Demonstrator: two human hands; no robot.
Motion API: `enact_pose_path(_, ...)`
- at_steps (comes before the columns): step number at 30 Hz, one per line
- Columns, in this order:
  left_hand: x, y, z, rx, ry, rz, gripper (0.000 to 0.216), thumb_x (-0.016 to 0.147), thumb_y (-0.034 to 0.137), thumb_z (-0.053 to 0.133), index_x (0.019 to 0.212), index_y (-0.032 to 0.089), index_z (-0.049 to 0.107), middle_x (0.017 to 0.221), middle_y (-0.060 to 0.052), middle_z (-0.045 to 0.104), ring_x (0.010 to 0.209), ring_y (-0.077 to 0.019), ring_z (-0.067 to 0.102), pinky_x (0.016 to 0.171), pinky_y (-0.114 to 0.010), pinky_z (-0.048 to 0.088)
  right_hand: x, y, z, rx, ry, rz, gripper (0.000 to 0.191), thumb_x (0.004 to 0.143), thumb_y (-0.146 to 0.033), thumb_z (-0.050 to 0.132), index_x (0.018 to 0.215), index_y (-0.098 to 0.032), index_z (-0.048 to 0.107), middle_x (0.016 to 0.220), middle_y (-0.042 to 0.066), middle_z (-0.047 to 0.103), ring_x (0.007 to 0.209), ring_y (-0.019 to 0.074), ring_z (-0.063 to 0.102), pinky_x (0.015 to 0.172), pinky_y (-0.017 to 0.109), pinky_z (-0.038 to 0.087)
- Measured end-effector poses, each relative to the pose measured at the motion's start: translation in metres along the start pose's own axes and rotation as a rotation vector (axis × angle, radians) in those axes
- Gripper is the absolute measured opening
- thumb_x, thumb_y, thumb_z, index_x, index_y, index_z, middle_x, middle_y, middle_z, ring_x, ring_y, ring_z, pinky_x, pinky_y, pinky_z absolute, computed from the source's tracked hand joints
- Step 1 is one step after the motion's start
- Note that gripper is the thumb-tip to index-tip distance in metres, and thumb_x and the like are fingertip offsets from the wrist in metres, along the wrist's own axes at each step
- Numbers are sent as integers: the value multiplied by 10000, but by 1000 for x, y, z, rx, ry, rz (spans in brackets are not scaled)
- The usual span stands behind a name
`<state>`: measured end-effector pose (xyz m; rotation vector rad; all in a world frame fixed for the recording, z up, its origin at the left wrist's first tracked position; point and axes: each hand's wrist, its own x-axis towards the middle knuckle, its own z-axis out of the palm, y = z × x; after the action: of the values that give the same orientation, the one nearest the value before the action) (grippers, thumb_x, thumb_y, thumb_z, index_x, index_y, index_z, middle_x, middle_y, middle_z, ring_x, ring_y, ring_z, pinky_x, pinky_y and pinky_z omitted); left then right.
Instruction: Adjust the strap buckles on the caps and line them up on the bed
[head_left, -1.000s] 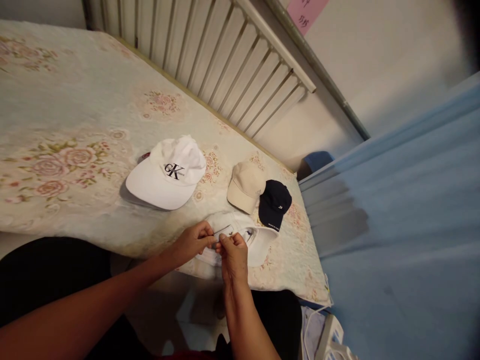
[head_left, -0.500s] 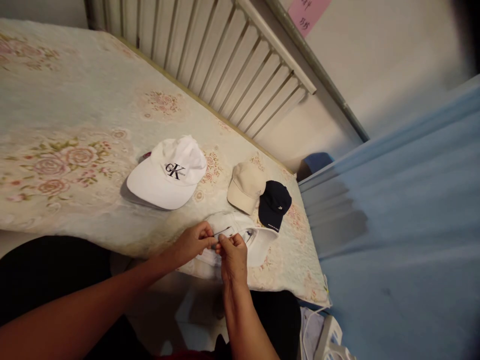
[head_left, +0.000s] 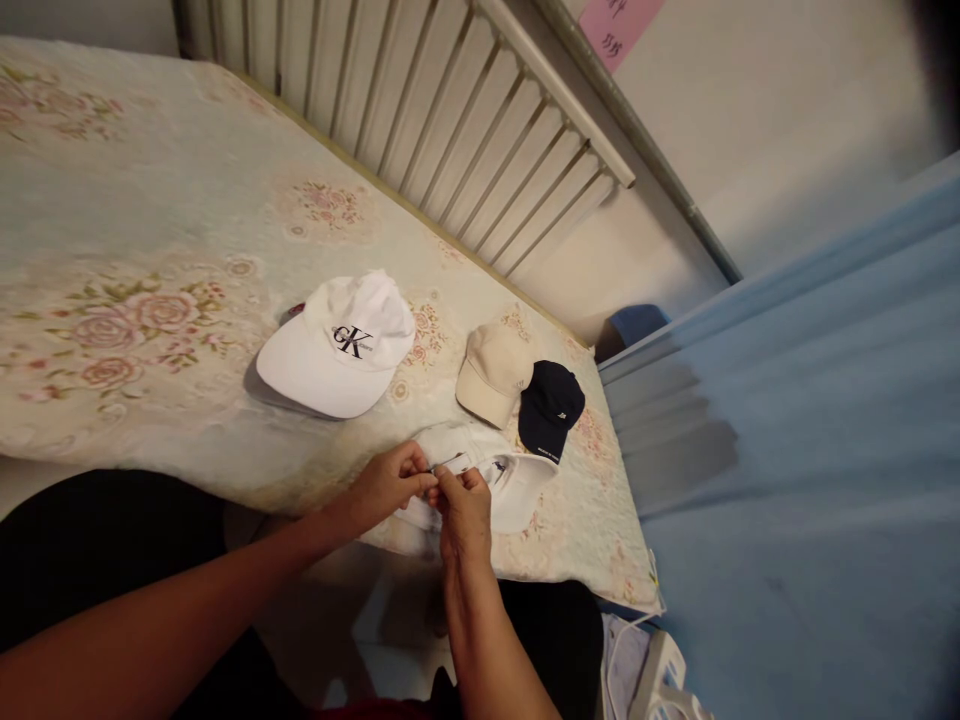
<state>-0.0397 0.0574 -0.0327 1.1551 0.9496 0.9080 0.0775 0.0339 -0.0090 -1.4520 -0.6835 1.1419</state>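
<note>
A white cap (head_left: 525,488) with a small dark emblem lies near the front edge of the cloth, its brim towards the right. My left hand (head_left: 391,482) is closed in a pinch at the crown side of this cap. Close beside it, my right hand (head_left: 466,508) pinches too, its fingertips almost touching the left ones. Between them shows a narrow white strip of the cap with a small dark bit; my fingers hide most of it. Just beyond are a beige cap (head_left: 495,372) and a black cap (head_left: 553,410), side by side.
A larger white cap (head_left: 336,345) with black letters rests to the left on the flowered cloth (head_left: 172,200). A slatted rail (head_left: 450,130) runs along the back. At the right hangs a blue curtain (head_left: 810,450); a white appliance (head_left: 660,680) with a cord is below it.
My hands stay at the white cap with only small finger movements. The dark line seen between my fingertips is shorter now. The other caps have not moved.
</note>
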Motion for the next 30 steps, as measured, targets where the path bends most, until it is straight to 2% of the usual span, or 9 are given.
enact_pose_path(3, -3, 5, -3, -2, -15, 89, 212, 802, 399, 506, 758, 195, 474, 612, 50, 523, 520, -103, 483, 500, -231, 390, 0, -6, 1, 8, -2, 1, 325, 603, -335, 754, 653, -201, 463, 482, -94, 507, 418, 78, 490, 464, 212, 390)
enact_pose_path(7, -8, 13, -7, 134, 138, 249, 233, 877, 364, 416, 748, 189, 502, 688, 29, 512, 669, -127, 498, 636, -251, 408, 2, -17, 3, 22, 1, -31, 283, 632, -329, 739, 673, -188, 496, 505, -84, 528, 422, 65, 471, 460, 198, 368)
enact_pose_path(10, -12, 14, -8, 225, 155, 314, 218, 888, 321, 396, 755, 191, 512, 672, 31, 493, 659, -129, 478, 645, -251, 392, 5, -23, 3, 29, 3, -32, 260, 643, -318, 726, 666, -185, 504, 506, -72, 546, 421, 60, 461, 458, 192, 354)
enact_pose_path(15, -12, 6, -7, 322, 166, 361, 155, 883, 286, 418, 809, 197, 521, 720, 17, 532, 699, -135, 508, 676, -251, 400, 11, -33, 2, 34, -2, -66, 253, 634, -339, 721, 678, -186, 525, 507, -63, 555, 405, 61, 432, 438, 197, 339)
enact_pose_path(19, -11, 2, -7, 358, 102, 391, 150, 884, 294, 449, 814, 197, 540, 744, 9, 577, 727, -139, 541, 706, -250, 402, 16, -38, 0, 8, 0, -82, 232, 646, -336, 707, 683, -182, 538, 505, -65, 543, 397, 61, 420, 429, 200, 330)
enact_pose_path(30, -6, -6, -3, 499, 95, 408, 80, 841, 267, 536, 813, 196, 561, 736, 3, 610, 717, -149, 554, 702, -264, 392, 18, -35, -3, -18, 4, -115, 206, 670, -300, 691, 652, -176, 528, 442, -81, 503, 394, 58, 398, 455, 200, 304)
